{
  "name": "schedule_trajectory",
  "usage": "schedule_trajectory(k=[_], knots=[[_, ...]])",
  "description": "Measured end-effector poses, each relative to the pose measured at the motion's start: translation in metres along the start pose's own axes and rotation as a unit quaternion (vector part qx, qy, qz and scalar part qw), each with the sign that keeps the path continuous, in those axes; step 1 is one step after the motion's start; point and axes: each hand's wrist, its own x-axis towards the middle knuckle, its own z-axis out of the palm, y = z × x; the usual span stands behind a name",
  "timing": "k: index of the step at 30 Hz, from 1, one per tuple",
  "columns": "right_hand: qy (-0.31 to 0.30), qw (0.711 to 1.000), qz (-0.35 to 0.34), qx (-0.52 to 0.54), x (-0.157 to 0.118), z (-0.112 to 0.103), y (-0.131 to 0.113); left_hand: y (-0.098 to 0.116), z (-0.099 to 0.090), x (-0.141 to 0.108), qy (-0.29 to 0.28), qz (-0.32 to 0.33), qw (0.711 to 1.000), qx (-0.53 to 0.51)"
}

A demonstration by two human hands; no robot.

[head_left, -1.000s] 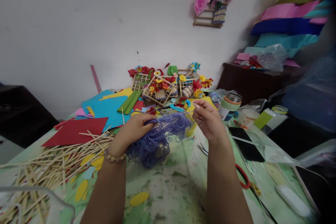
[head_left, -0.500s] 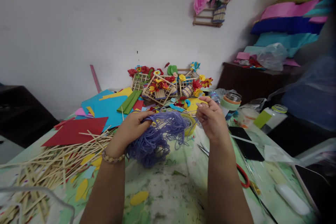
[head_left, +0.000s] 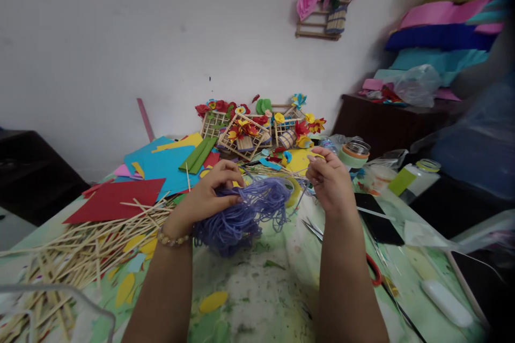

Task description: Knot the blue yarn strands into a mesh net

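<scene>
Right, closest to me lay a yellow paper petal (head_left: 213,303) on the stained green tablecloth (head_left: 277,278), with a heap of thin sticks (head_left: 100,241) off to my left and scissors (head_left: 314,229) partly hidden under my right forearm. Then came the main attraction: a loose bundle of purple yarn (head_left: 237,220), sagging between my hands, mostly on the left side! Whether its lowest loops touched the cloth, I couldn't tell.

My left hand (head_left: 213,190) had it at the upper left end, fingers curled over, thumb laid along the loops, a gentle clasp with no squeeze to speak of. My right hand (head_left: 325,179) was up and well apart, fingers pinched together, and a thin strand (head_left: 301,198) ran from the bundle up to them (the pinch itself was too blurred to read closely).

Featherlight stuff, I judged, limp and soft, nothing to break but plenty to snarl. The gathered end looked the best spot for a loose hold; a single strand wanted fingertips, close to where it left the loops.

Just past the yarn sat a yellow tape roll (head_left: 296,193), then flower-trimmed stick frames (head_left: 245,136) against the wall, and highest of all, a hanging lattice (head_left: 319,27) with big paper blooms!
</scene>
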Motion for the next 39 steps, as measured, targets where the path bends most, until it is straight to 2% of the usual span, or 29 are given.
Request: schedule_trajectory(k=[4, 9, 15, 19, 23, 25, 27, 29, 31, 33, 34, 37, 39], knots=[[0.002, 1.000, -0.001, 0.002, 0.000, 0.000, -0.002, 0.004, -0.001, -0.002, -0.044, 0.017, 0.998, -0.032], [0.008, 1.000, 0.004, 0.002, -0.001, 0.002, -0.002, 0.007, 0.006, -0.002, -0.033, -0.088, 0.993, -0.064], [0.001, 1.000, 0.003, 0.000, -0.003, 0.003, -0.003, 0.015, 0.014, 0.003, -0.084, -0.127, 0.988, 0.017], [0.008, 1.000, -0.004, -0.004, -0.003, 0.003, -0.006, 0.019, 0.016, 0.003, -0.126, -0.119, 0.983, 0.055], [0.007, 1.000, -0.004, -0.017, -0.003, 0.003, -0.006, 0.021, 0.017, 0.002, -0.137, -0.116, 0.978, 0.109], [0.010, 0.999, -0.017, -0.044, -0.001, 0.000, -0.003, 0.021, 0.018, 0.003, -0.135, -0.117, 0.975, 0.129], [0.031, 0.992, -0.047, -0.116, 0.001, -0.004, 0.001, 0.021, 0.018, 0.004, -0.131, -0.112, 0.975, 0.141], [0.054, 0.961, -0.108, -0.250, 0.002, -0.007, 0.003, 0.020, 0.018, 0.006, -0.124, -0.105, 0.975, 0.151], [0.052, 0.890, -0.190, -0.411, -0.001, -0.005, 0.003, 0.021, 0.018, 0.007, -0.119, -0.100, 0.974, 0.163], [-0.010, 0.816, -0.251, -0.521, -0.007, 0.001, 0.001, 0.021, 0.018, 0.008, -0.119, -0.100, 0.973, 0.170], [-0.059, 0.793, -0.263, -0.547, -0.011, 0.006, 0.000, 0.021, 0.018, 0.008, -0.119, -0.099, 0.973, 0.170], [-0.213, 0.764, -0.246, -0.557, -0.023, 0.021, -0.001, 0.022, 0.019, 0.008, -0.121, -0.099, 0.973, 0.168], [-0.270, 0.752, -0.228, -0.557, -0.027, 0.027, 0.002, 0.021, 0.019, 0.008, -0.121, -0.100, 0.973, 0.169]])
